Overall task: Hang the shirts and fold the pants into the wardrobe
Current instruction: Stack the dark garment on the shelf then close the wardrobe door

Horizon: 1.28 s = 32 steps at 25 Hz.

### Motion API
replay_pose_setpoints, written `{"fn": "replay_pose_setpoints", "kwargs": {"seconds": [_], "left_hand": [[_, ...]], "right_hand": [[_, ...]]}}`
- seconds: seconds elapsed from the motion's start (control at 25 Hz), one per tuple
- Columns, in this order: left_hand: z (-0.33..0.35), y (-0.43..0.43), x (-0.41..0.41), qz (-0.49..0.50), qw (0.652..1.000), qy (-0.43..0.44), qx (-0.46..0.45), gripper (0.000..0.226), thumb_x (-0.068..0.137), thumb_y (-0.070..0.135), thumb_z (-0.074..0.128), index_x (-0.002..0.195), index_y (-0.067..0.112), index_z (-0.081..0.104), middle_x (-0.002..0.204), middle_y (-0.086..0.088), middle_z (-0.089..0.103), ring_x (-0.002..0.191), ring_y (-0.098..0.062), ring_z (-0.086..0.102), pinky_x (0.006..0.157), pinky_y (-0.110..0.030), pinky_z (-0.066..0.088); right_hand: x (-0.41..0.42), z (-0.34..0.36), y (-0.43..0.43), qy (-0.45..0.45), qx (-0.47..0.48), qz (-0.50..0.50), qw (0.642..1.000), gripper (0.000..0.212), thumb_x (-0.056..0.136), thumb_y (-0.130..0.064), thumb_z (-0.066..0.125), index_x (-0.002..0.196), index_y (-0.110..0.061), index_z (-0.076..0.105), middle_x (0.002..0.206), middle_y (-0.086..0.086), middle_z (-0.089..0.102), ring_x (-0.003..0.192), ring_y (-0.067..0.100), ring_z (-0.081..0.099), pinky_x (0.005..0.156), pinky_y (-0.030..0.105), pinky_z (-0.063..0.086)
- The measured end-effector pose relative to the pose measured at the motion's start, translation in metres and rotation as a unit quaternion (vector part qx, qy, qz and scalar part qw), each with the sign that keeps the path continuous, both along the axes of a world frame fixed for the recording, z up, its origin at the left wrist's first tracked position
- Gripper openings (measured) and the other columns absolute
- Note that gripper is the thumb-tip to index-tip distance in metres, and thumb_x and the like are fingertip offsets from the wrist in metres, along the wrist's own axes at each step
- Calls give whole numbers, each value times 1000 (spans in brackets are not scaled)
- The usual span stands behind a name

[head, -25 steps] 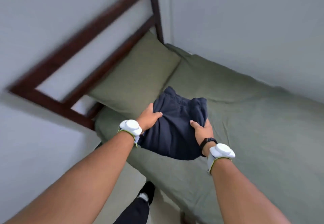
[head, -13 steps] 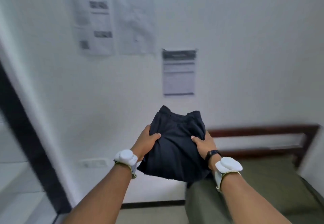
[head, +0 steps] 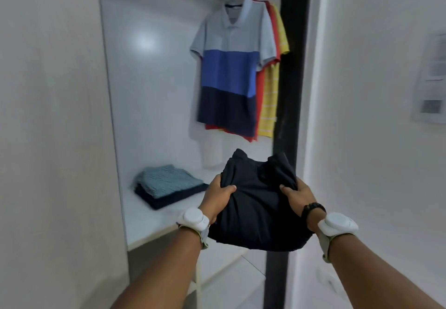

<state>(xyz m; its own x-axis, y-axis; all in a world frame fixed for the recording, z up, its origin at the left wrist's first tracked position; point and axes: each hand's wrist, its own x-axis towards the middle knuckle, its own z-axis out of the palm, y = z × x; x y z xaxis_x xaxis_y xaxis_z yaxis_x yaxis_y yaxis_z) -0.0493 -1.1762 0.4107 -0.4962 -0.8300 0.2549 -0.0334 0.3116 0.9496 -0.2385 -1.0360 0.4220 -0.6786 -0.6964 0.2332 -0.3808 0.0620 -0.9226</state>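
Turned from the bed to the open white wardrobe, we have carried the folded dark navy pants (head: 255, 209) along with us, and they are held as they were a second ago. Our left grip (head: 217, 196) clenches the bundle's left side and our right grip (head: 299, 198) its right, each with a thumb pressed on top; the fingers beneath are hidden. The pants hang in the air just in front of the front edge of the white wardrobe shelf (head: 144, 219), toward its right end, and do not yet rest on it.

A folded light blue patterned garment on a folded dark navy one (head: 166, 184) sits as a stack near the shelf's left rear corner. Above the right rear corner hang a pale, blue and navy colour-block polo shirt (head: 231, 67), a red shirt (head: 259, 105) and a yellow striped shirt (head: 270, 101).

As we judge it, the step is setting the pants down. It is done well by keeping both grips level so the folds do not sag. We would pass the bundle under the shirt hems and clear of the black upright post (head: 288, 79). We would land it flat on the bare shelf beside the stack, or squarely on top, and only then let go.
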Motion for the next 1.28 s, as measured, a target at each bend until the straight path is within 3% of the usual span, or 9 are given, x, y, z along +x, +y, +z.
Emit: {"fn": "replay_pose_setpoints", "kwargs": {"seconds": [0.2, 0.4, 0.56, 0.64, 0.76, 0.84, 0.96, 1.16, 1.28], "left_hand": [[-7, -108, 60, 138, 989, 43, 23, 32, 91, 23, 60, 122, 28, 54, 109, 9, 63, 97, -12, 61, 74, -26, 49], [-28, -219, 79, 260, 957, 104, 75, 32, 86, 19, 66, 118, 23, 61, 112, 1, 68, 98, -21, 66, 86, -38, 56], [-8, -308, 89, 328, 931, 115, 107, 29, 90, 19, 67, 118, 18, 60, 116, -4, 68, 98, -21, 66, 78, -32, 55], [-1, -346, 90, 410, 905, -2, 113, 32, 93, 26, 63, 121, 15, 55, 126, -10, 62, 105, -25, 62, 86, -37, 52], [-18, -377, 70, 524, 763, -370, -80, 56, 94, 37, 51, 146, 23, 33, 154, -6, 33, 140, -30, 34, 104, -53, 38], [-47, -390, 52, 423, 792, -420, -133, 57, 96, 47, 44, 149, 34, 26, 160, 7, 24, 149, -23, 18, 109, -57, 32], [-98, -404, 56, 347, 832, -433, -16, 68, 88, 67, 30, 151, 41, 25, 164, 14, 9, 152, -15, 4, 115, -59, 21], [-107, -414, 62, 347, 834, -429, 5, 69, 87, 62, 29, 153, 41, 21, 165, 14, 4, 152, -14, 0, 117, -59, 19], [-111, -414, 66, 344, 851, -397, 8, 67, 90, 57, 31, 154, 38, 21, 165, 12, 5, 152, -16, -1, 116, -60, 18]], "right_hand": [[37, 4, -171, -29, 17, 132, 991, 38, 92, -24, 64, 129, -17, 59, 118, 6, 66, 104, 26, 62, 98, 36, 48], [39, -13, -343, -63, 42, 279, 957, 40, 94, -23, 62, 132, -13, 57, 121, 7, 65, 105, 26, 62, 92, 32, 48], [35, -1, -477, -71, 68, 374, 922, 41, 93, -29, 63, 131, -15, 59, 122, 8, 66, 104, 26, 64, 94, 37, 51], [32, 6, -535, -41, 88, 391, 915, 45, 93, -36, 63, 132, -15, 58, 127, 8, 64, 109, 27, 62, 97, 37, 49], [40, 3, -592, 119, 90, 308, 940, 54, 92, -39, 59, 140, -18, 48, 138, 9, 56, 124, 30, 54, 105, 35, 43], [60, -24, -604, 181, 63, 384, 903, 57, 91, -44, 57, 143, -24, 44, 141, 5, 53, 129, 25, 50, 108, 36, 40], [72, -90, -598, 380, 170, 488, 767, 71, 89, -71, 38, 151, -40, 24, 163, -10, 15, 150, 14, 11, 119, 51, 15], [57, -91, -610, 448, 234, 406, 762, 85, 81, -83, 24, 154, -43, 4, 162, -20, -9, 150, 18, -13, 115, 63, 0], [61, -95, -556, 479, 113, 467, 735, 88, 79, -83, 36, 152, -44, 8, 164, -14, -1, 151, 15, -4, 116, 63, 4]]}}
